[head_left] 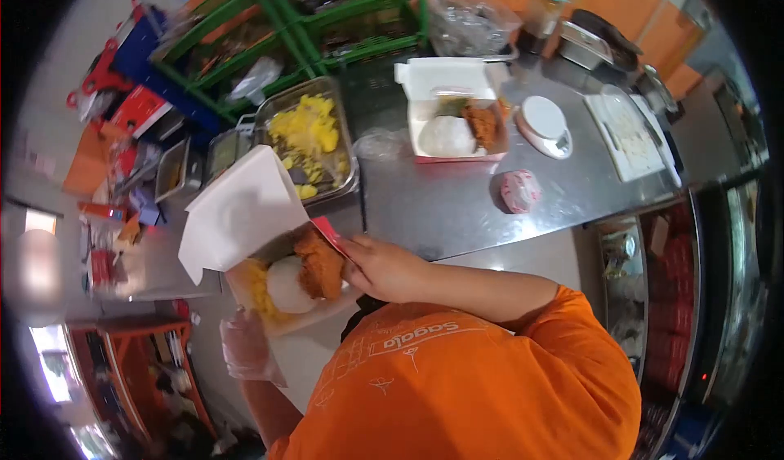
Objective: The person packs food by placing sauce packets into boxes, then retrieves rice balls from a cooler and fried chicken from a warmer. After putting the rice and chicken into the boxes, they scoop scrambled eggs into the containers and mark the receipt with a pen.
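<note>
An open cardboard meal box (242,207), its white lid raised, is held tilted in front of my body. Inside are a mound of white rice (289,285), a brown fried chicken piece (320,266) and yellow food (260,290) that looks like scrambled egg. My right hand (382,269), bare, is closed on the box's red side edge. My left hand (248,349) wears a clear plastic glove and grips the box's near left corner; its fingers are partly blurred. Beyond the box, a metal tray (349,166) holds more yellow food (305,135).
A second open meal box (446,76) with rice and chicken stands on the steel counter (425,207). Near it are a wrapped round bundle (520,191), a white kitchen scale (544,121) and a cutting board (625,142) with a knife. Green crates (359,21) line the back.
</note>
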Motion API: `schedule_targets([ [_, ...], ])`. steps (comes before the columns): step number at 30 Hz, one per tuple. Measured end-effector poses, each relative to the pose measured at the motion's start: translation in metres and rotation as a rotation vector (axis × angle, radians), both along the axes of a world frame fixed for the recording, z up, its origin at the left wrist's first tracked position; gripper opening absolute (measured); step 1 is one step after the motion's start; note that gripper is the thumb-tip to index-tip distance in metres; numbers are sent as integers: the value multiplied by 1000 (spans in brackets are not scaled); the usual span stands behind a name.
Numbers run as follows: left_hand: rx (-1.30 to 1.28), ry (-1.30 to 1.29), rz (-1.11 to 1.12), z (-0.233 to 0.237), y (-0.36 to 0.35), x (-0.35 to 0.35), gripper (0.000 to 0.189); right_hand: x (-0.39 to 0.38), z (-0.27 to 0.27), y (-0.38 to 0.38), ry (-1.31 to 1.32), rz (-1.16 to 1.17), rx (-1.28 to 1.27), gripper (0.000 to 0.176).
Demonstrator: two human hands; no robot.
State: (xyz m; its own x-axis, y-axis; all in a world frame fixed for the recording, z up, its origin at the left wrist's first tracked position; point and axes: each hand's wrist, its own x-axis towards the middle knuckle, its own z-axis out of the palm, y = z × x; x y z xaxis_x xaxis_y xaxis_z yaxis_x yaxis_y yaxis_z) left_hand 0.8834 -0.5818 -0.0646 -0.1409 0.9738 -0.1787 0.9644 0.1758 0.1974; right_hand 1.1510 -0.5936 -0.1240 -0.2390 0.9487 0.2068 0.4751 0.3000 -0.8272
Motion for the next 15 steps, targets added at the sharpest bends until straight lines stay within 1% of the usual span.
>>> schedule_targets([
  [2,94,68,104,-3,-1,-39,25,-37,-7,28,-2,63,-37,41],
  [4,211,362,-219,-38,18,-111,25,-73,-26,56,-32,130,-54,35],
  [6,67,557,-340,-41,21,-147,25,-117,-46,90,-75,234,-44,30],
  [7,-117,588,-299,-31,40,-148,26,-133,-38,106,-77,302,-218,28],
  [8,102,163,-36,-38,46,-159,29,-146,-29,121,-91,363,-387,26],
  [10,12,19,185,-39,72,-172,35,-182,-72,147,-150,221,-48,25],
  [12,35,20,141,-72,105,-212,41,-199,-69,165,-107,189,-264,25],
  [13,29,9,123,-81,123,-227,39,-206,-69,172,-96,159,-384,25],
  [15,1,-38,65,-107,152,-246,33,-217,-74,184,-60,143,-473,28],
])
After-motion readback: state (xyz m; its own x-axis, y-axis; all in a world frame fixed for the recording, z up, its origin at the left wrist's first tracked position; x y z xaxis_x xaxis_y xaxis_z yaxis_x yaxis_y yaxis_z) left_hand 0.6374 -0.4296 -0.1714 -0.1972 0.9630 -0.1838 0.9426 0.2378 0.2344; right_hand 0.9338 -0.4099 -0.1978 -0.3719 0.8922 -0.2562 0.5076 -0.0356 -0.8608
